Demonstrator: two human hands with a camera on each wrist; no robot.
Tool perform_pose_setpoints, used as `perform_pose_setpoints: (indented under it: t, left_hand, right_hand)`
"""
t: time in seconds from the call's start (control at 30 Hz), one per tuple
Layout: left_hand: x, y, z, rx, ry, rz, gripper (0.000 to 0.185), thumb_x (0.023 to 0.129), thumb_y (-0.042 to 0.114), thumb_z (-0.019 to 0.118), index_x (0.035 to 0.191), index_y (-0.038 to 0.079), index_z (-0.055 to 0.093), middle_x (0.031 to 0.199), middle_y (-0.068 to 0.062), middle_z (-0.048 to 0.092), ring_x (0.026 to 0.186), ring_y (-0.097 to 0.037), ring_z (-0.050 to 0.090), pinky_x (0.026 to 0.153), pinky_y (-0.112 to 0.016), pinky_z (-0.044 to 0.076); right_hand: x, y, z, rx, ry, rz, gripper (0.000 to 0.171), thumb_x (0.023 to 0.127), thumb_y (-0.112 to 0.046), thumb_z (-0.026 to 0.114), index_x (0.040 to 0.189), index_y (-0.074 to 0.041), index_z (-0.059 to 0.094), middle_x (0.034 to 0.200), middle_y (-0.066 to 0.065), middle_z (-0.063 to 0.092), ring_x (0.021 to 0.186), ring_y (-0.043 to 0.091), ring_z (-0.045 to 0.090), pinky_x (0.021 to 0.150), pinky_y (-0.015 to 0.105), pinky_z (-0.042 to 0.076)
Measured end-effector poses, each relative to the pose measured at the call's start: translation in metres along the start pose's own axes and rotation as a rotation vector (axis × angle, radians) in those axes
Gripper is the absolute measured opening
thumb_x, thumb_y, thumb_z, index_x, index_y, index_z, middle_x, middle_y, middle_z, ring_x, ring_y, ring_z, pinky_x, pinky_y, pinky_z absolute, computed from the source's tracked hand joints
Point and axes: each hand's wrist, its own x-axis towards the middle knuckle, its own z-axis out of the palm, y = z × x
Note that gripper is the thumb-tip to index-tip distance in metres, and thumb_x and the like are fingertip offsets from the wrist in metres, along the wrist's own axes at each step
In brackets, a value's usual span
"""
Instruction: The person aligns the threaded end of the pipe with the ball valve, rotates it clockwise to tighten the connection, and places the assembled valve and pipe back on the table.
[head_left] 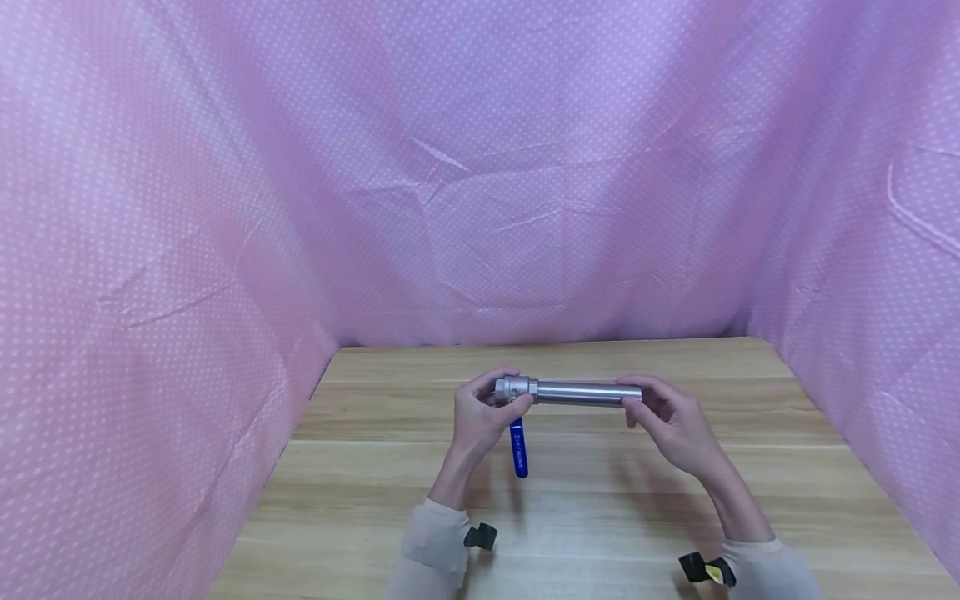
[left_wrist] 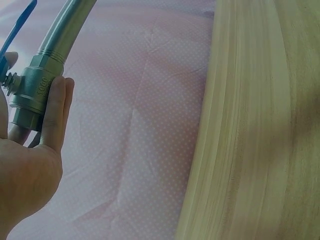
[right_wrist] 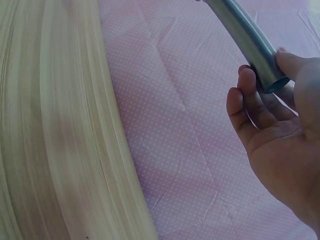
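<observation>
A metal ball valve (head_left: pixel 516 387) with a blue lever handle (head_left: pixel 519 450) is joined to a straight steel pipe (head_left: pixel 581 393), and both are held level above the table. My left hand (head_left: pixel 480 417) grips the valve body, thumb in front and fingers behind; the left wrist view shows the valve (left_wrist: pixel 35 90) between them. The lever hangs down toward me. At the pipe's right end, my right hand (head_left: pixel 678 425) pinches it between thumb and fingers. The pipe's open end (right_wrist: pixel 276 84) faces the palm in the right wrist view.
Beneath the hands lies a light wooden table (head_left: pixel 360 500). Pink dotted cloth (head_left: pixel 525 208) hangs behind it and along both sides. Black wrist mounts (head_left: pixel 482 537) sit on the sleeves.
</observation>
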Motion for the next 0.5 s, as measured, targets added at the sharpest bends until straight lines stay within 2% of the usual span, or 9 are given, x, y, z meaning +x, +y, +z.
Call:
perform_pose_setpoints:
  t: [0.1,0.2,0.37,0.5]
  left_hand:
    - [0.0004,-0.0003,0.0001,-0.002,-0.002,-0.004,0.040,0.085,0.013,0.092,0.124,0.004,0.083,0.114,-0.013,0.082,0.092,-0.009,0.078,0.083,-0.024,0.070]
    - [0.0010,-0.0014,0.0001,0.003,-0.005,-0.003,0.041,0.085,0.013,0.092,0.124,0.004,0.082,0.115,-0.015,0.082,0.093,-0.009,0.078,0.083,-0.024,0.070]
    - [0.0019,-0.0017,0.0008,0.004,-0.004,0.005,0.043,0.086,0.011,0.092,0.125,0.000,0.081,0.115,-0.018,0.082,0.091,-0.009,0.079,0.082,-0.023,0.070]
    - [0.0021,-0.0020,0.0012,0.005,0.001,0.010,0.042,0.086,0.011,0.091,0.124,-0.002,0.081,0.112,-0.017,0.083,0.090,-0.008,0.078,0.081,-0.021,0.068]
  right_hand:
    - [-0.0001,0.0014,0.0003,0.035,-0.005,0.006,0.038,0.101,0.013,0.072,0.137,0.003,0.071,0.103,-0.010,0.077,0.086,0.003,0.073,0.070,0.019,0.062]
    - [0.0003,0.0018,0.0009,0.086,-0.008,-0.019,0.040,0.098,0.017,0.073,0.137,0.006,0.070,0.116,-0.011,0.077,0.096,0.001,0.074,0.079,0.016,0.064]
    - [0.0011,0.0005,0.0011,0.140,-0.013,-0.086,0.045,0.093,0.026,0.071,0.135,0.011,0.068,0.129,-0.006,0.074,0.105,0.001,0.074,0.084,0.013,0.063]
    - [0.0016,-0.0006,0.0007,0.104,-0.012,-0.064,0.044,0.095,0.024,0.072,0.135,0.009,0.069,0.129,-0.007,0.074,0.104,0.000,0.074,0.085,0.014,0.064]
